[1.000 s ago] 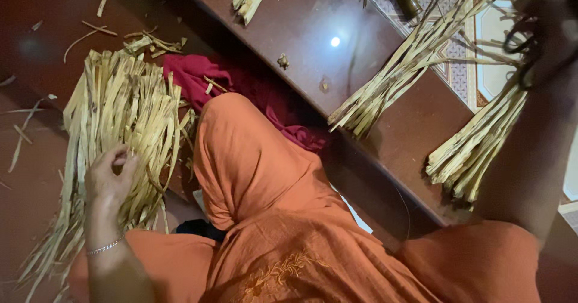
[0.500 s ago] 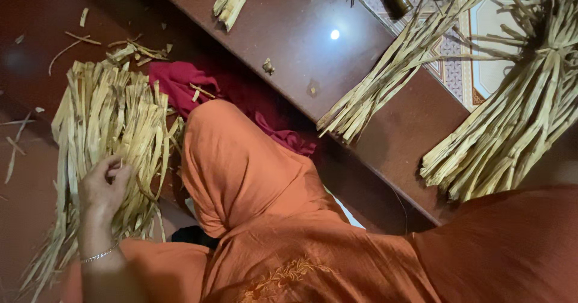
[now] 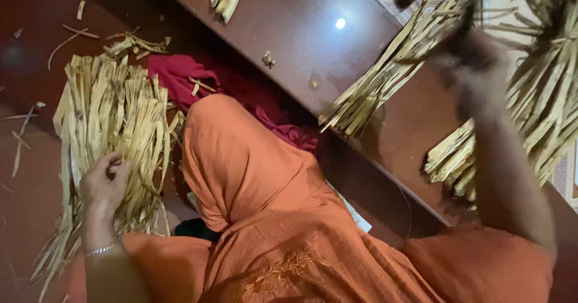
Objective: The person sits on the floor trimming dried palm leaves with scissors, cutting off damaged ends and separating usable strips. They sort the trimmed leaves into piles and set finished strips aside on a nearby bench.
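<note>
Nearest the camera, the person's orange-clad knee (image 3: 241,176) rises between the two arms and serves as the landmark. Just left of it, the left hand (image 3: 105,179) rests on a loose heap of split straw strips (image 3: 111,128) lying on the red-brown floor (image 3: 24,194); its grip is curled around a few strips, fingers pressed together on them. Beyond the knee lies a crumpled red cloth (image 3: 180,77).

Right of the knee and farther off, the right hand (image 3: 472,68) is raised and blurred among a bundle of straw strips (image 3: 542,110); whether its grip closes on them cannot be told. A second bundle (image 3: 385,80) lies on the dark wooden step (image 3: 301,32).

The step in hand looks like sorting and gathering strips into bundles. The next move calls for a firm pinch on the picked strips and drawing them free of the heap without tangling.
</note>
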